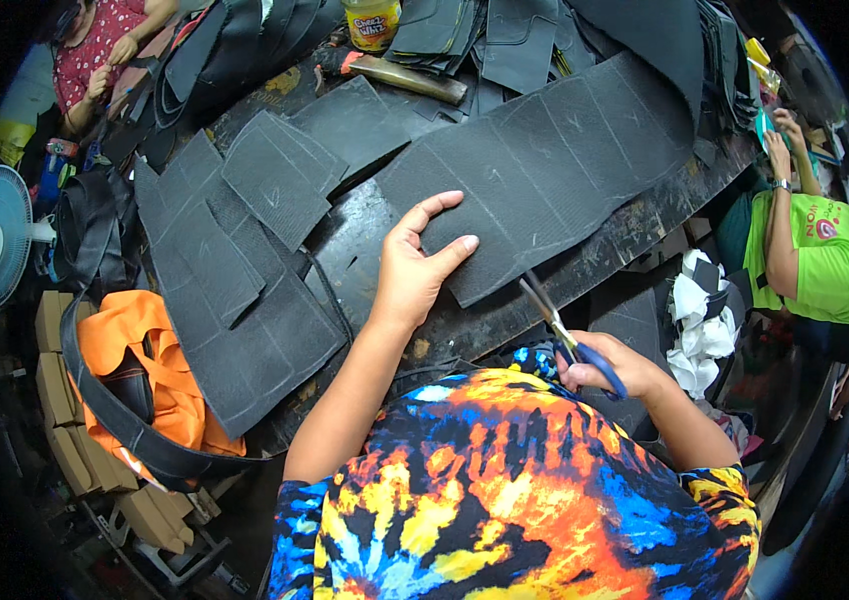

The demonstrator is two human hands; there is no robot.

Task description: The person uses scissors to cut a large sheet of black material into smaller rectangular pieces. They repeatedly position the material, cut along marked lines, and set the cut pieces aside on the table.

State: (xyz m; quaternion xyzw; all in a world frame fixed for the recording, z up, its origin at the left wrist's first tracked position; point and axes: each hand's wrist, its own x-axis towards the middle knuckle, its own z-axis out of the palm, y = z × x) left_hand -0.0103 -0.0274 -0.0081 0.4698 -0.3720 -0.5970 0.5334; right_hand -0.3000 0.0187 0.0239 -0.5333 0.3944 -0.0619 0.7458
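At the near edge of the bench (505, 330), the right hand (610, 372) is gripping a pair of scissors (567, 335) by their blue handles, fingers closed through the loops, with the blades only slightly parted and their tips reaching the near edge of a long dark rubber sheet (545, 170). Just beyond, the left hand (413, 268) is pressing flat on that sheet near its left end, fingers spread wide and holding nothing, the thumb pointing toward the blades. The sheet is lying diagonally across the bench, running from the near middle up toward the far right corner, with pale chalk lines marked across it. The main risk, as I judge it, is the blades drifting off a chalk line, since the sheet is overhanging the near edge and could sag or slide under the cut; the left thumb is also sitting close enough to the cutting path to be nicked if the hand creeps right. To the left, more cut rubber pieces (245, 270) are overlapping one another, and an orange bag (145, 350) is hanging off the left edge. Farther off, a yellow jar (372, 22) is standing at the far edge among stacked dark sheets, and a person in a green shirt (815, 255) is sitting beyond the right end.
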